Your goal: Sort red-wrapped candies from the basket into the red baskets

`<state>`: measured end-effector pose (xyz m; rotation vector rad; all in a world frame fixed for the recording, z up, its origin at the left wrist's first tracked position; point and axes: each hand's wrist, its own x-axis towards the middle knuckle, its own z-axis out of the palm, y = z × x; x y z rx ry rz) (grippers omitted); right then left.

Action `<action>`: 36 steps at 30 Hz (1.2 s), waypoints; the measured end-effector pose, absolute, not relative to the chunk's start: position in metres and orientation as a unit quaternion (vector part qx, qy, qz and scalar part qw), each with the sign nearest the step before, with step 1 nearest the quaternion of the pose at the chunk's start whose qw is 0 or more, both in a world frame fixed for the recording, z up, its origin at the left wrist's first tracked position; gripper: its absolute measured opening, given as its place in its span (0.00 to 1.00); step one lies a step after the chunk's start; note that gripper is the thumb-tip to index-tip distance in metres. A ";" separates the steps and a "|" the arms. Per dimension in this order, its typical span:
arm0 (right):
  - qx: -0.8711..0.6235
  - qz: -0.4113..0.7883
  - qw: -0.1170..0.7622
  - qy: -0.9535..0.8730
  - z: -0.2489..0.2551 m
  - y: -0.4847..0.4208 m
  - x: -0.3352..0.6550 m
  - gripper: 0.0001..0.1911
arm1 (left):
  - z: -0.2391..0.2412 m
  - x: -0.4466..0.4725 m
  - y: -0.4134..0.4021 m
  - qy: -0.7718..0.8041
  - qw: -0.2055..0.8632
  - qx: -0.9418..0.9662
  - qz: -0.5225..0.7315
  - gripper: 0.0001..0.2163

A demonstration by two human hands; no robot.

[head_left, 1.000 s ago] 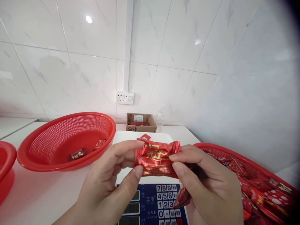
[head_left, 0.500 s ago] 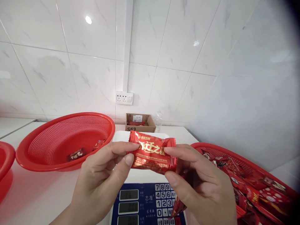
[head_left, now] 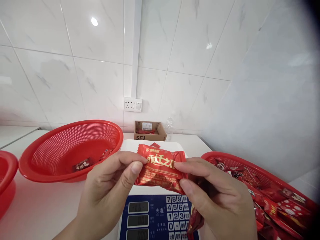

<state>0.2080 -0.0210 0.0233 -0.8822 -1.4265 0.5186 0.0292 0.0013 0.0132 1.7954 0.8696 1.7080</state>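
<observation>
One red packet (head_left: 161, 166) is held over scale (head_left: 157, 216), ends pinched thumb-to-finger by left hand (head_left: 107, 190) and right hand (head_left: 220, 196), apparently so print faces viewer. Second packet (head_left: 195, 221) seemingly tucked under right's fingers. Baskets (head_left: 75, 138) set either side of scale, likely for reach.

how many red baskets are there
3: left basket, cut off by the frame; middle basket beside it; right basket, partly hidden. More could be out of view.

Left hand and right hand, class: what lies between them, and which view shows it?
A gold-lettered red packet, pinched by the left hand and the right hand; the head view shows it.
</observation>
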 end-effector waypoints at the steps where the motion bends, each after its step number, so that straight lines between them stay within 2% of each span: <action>1: -0.384 0.230 0.639 -0.626 0.023 -0.020 0.208 0.15 | 0.014 0.030 0.001 0.323 0.248 0.660 0.632 0.06; 10: -0.425 0.231 0.647 -0.589 0.021 -0.017 0.207 0.05 | 0.015 0.031 -0.004 0.333 0.149 0.699 0.615 0.08; 16: -0.440 0.302 0.652 -0.538 0.023 -0.017 0.202 0.07 | 0.012 0.032 -0.004 0.333 0.127 0.708 0.609 0.07; 23: -0.445 0.330 0.635 -0.539 0.018 -0.010 0.197 0.10 | 0.011 0.029 0.002 0.332 0.180 0.692 0.616 0.07; 26: -0.445 0.293 0.632 -0.563 0.017 -0.007 0.198 0.10 | 0.013 0.028 0.005 0.329 0.227 0.681 0.614 0.08; 30: -0.425 0.226 0.640 -0.599 0.018 -0.005 0.204 0.06 | 0.015 0.027 0.004 0.300 0.303 0.669 0.609 0.03; 33: -0.412 0.192 0.650 -0.609 0.019 -0.006 0.207 0.04 | 0.015 0.027 0.003 0.297 0.326 0.661 0.607 0.09; 36: -0.429 0.175 0.652 -0.600 0.020 -0.008 0.206 0.07 | 0.014 0.027 0.002 0.310 0.289 0.684 0.594 0.11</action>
